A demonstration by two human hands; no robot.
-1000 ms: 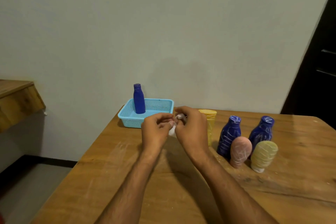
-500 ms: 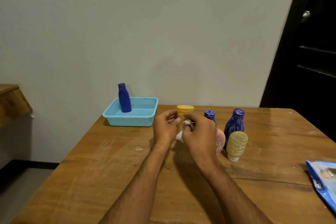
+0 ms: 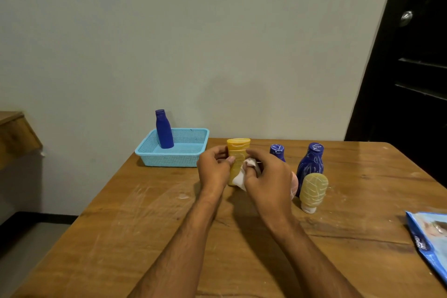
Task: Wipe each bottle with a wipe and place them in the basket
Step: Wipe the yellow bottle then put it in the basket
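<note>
Right hand (image 3: 268,176) curls round white wipe (image 3: 242,178); left hand (image 3: 214,169) pinches wipe's edge at table centre. Yellow bottle (image 3: 238,152) upright just behind, basket (image 3: 179,150) at ten o'clock. Bottle likely light, smooth plastic, slippery wet: grip mid-body.

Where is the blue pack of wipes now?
In the head view, the wipes pack lies at the table's right edge, right of the cream bottle.

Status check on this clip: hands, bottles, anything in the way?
Right hand grips white wipe; left hand pinches it too. One blue bottle upright in basket. Yellow tube just behind hands. Nothing blocking.
</note>
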